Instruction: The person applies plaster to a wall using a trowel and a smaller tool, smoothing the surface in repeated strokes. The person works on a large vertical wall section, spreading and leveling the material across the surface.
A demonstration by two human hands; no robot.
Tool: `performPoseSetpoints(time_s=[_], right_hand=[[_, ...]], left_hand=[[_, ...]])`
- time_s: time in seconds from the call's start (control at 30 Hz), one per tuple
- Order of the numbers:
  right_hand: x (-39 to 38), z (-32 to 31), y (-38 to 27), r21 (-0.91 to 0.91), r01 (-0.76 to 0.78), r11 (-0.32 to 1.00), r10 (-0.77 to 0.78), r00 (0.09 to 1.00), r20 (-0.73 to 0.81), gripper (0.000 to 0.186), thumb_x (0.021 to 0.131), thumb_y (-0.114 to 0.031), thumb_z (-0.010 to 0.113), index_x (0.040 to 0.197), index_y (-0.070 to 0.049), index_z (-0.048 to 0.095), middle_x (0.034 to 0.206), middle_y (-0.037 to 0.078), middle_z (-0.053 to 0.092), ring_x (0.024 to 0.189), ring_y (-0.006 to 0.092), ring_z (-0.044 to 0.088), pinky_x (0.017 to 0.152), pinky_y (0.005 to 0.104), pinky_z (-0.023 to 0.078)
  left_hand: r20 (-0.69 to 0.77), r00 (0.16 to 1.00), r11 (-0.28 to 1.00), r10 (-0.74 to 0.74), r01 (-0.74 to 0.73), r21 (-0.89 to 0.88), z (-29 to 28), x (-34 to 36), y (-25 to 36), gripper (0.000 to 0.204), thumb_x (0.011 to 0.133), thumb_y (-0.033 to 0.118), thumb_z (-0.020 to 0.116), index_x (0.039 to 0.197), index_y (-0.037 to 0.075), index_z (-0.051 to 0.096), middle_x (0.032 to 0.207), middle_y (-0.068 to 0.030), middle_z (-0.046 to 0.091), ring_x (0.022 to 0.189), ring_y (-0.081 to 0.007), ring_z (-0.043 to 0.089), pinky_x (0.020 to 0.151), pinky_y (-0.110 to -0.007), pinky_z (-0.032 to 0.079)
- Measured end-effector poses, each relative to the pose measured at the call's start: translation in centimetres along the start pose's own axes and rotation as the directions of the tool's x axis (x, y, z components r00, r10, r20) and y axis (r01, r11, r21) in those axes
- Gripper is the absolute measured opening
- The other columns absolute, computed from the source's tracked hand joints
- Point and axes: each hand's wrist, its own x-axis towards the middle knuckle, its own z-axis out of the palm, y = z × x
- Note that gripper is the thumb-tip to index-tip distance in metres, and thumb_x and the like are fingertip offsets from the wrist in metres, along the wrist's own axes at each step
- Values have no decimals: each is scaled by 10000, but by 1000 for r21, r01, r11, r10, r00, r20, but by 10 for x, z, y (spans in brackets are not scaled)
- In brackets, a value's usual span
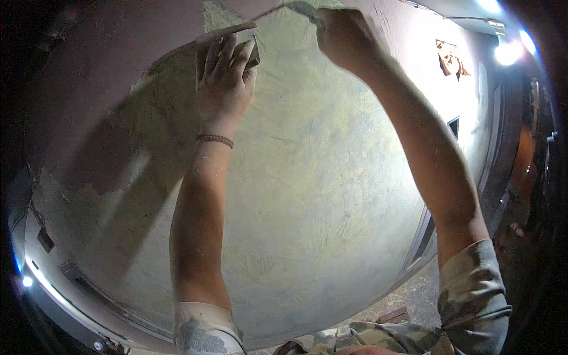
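1. Pale yellow-green plaster [307, 177], streaked and uneven, covers most of the wall ahead; its ragged upper-left border meets a smoother mauve wall surface [118, 47].
2. Left hand [228, 83], back toward the camera, is raised near the top of the view. Fingers are bent and spread over a flat brownish plate with a straight upper edge [228, 31] — grasping it. The plate is in front of the wall, close to the plaster's upper border; whether it touches cannot be told.
3. Right hand [346, 38], at the upper edge and right of the left hand, is clenched around the handle end of a slim grey hand tool [300, 8]. The tool points left, toward the plate; its far end is hard to make out.
4. Brown beaded bracelet [215, 139] circles the left wrist. Pale specks dot that forearm.
5. Camouflage-patterned sleeve [473, 290] is pushed up near the right elbow.
6. Bright white lamp [509, 52] glows at upper right — a ragged brown patch [451, 59] marks the lit wall beside it.
7. Long dark shadow [142, 201] slants across the wall, left of the left forearm.
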Motion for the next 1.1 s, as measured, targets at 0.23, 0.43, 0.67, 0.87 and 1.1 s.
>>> performPoseSetpoints(time_s=[0.23, 0.43, 0.67, 0.87, 1.1], right_hand=[[39, -2, -5, -28, -54, 998, 53, 998, -23, 461, 893, -32, 483, 1299, -128, 682, 1038, 271, 722, 948, 447, 721, 814, 557, 569], [8, -27, -20, 7, -41, 999, 40, 986, 159, 464, 908, -33, 449, 1300, -122, 681, 1149, 258, 705, 992, 454, 709, 857, 553, 561], [56, -4, -9, -143, -113, 983, 127, 988, 87, 426, 930, -101, 452, 1270, -122, 708, 1048, 295, 715, 966, 419, 732, 861, 546, 567], [31, 5, -4, 68, -67, 995, 63, 996, 57, 245, 873, -73, 528, 973, -32, 749, 873, 309, 700, 836, 449, 725, 744, 556, 566], [45, 15, 14, 23, -12, 1000, 11, 1000, 29, 227, 899, -113, 533, 945, -21, 736, 920, 306, 703, 848, 457, 715, 734, 559, 554]], left_hand=[[49, 998, 1000, -26, 27, -7, 0, -2, 1, 530, 910, 235, 722, 1423, 230, 589, 1552, -47, 497, 1391, -367, 468, 1167, -522, 388], [-4, 1000, 1000, 26, -26, -15, 6, 2, -6, 496, 917, 250, 716, 1403, 219, 617, 1542, -43, 514, 1400, -358, 464, 1175, -508, 386], [51, 998, 999, -33, 32, 12, 5, 2, -5, 526, 906, 248, 729, 1417, 241, 608, 1554, -35, 505, 1403, -358, 464, 1171, -497, 392], [14, 1000, 1000, -11, 11, 7, 10, 2, -13, 514, 906, 244, 723, 1410, 235, 622, 1560, -33, 499, 1411, -354, 456, 1181, -484, 386], [51, 996, 995, -69, 72, -66, 14, 1, -11, 496, 916, 227, 704, 1404, 254, 624, 1543, -56, 511, 1392, -356, 471, 1198, -497, 360]])
